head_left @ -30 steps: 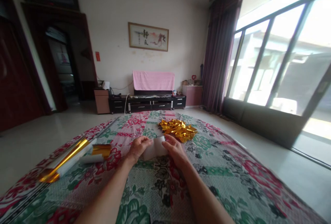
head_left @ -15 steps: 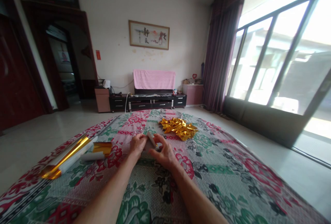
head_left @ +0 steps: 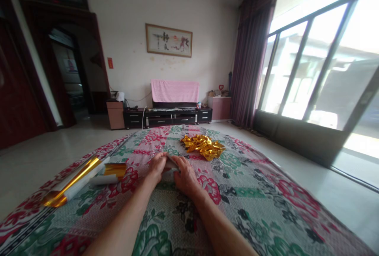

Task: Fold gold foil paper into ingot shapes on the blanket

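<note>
Between my two hands is a small folded piece of paper [head_left: 171,163], its pale grey side showing. My left hand [head_left: 157,166] pinches its left end, fingers closed. The fingers of my right hand [head_left: 186,174] are closed over its right end. Just beyond my hands lies a heap of shiny gold foil pieces, folded into pointed shapes [head_left: 204,145]. On the left rest a long loose roll of gold foil paper with a white back [head_left: 75,183] and a smaller curled gold sheet [head_left: 114,172].
A flowered cloth in red, green and grey [head_left: 245,216] covers the round surface under my hands. Past its far edge stands a low black cabinet [head_left: 166,120] with a pink cloth [head_left: 175,91] above it. Tall windows [head_left: 310,70] and a purple curtain [head_left: 251,58] are at the right.
My right hand's fingers have come down and closed over the paper. The raised flap of the paper now lies lower between my hands. The view has shifted slightly.
</note>
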A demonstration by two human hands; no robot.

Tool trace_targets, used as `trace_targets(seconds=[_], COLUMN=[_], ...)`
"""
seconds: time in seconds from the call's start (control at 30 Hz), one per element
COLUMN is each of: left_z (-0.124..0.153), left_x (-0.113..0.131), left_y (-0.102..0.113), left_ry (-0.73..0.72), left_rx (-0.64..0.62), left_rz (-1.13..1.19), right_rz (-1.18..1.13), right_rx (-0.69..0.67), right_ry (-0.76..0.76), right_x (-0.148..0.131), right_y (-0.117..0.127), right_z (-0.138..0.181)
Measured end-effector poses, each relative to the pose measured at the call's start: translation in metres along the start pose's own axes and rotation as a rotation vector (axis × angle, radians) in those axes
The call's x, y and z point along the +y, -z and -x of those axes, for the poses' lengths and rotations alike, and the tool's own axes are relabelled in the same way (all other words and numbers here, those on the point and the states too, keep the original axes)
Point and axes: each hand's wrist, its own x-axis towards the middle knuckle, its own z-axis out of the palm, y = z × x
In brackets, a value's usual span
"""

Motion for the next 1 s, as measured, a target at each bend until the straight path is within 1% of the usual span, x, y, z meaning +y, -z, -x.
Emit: trace_targets(seconds=[0.13,0.23,0.37,0.47,0.53,0.63,0.77,0.9,1.0], left_z=[0.002,0.003,0.006,0.008,0.008,0.007,0.008,0.009,0.007], left_x=[0.003,0.004,0.006,0.009,0.010,0.009,0.009,0.008,0.006], left_y=[0.000,0.000,-0.002,-0.005,-0.006,-0.005,-0.001,0.000,0.000], left_ry=[0.015,0.017,0.068,0.110,0.106,0.029,-0.084,-0.107,-0.091], left_rx=[-0.060,-0.114,-0.170,-0.154,-0.131,-0.125,-0.193,-0.236,-0.243], left_rz=[0.073,0.092,0.085,0.030,-0.040,-0.138,-0.196,-0.171,-0.075], right_rz=[-0.002,-0.038,-0.129,-0.248,-0.307,-0.388,-0.458,-0.463,-0.426], right_rx=[0.056,0.110,0.216,0.319,0.374,0.390,0.369,0.337,0.320], right_ry=[-0.018,-0.081,-0.266,-0.418,-0.480,-0.534,-0.566,-0.552,-0.534], right_x=[0.004,0.006,0.012,0.019,0.024,0.027,0.023,0.020,0.022], right_y=[-0.002,-0.002,-0.003,-0.002,-0.002,-0.002,-0.001,0.000,0.000], right_z=[0.000,-0.002,-0.004,-0.006,-0.007,-0.008,-0.009,-0.008,-0.007])
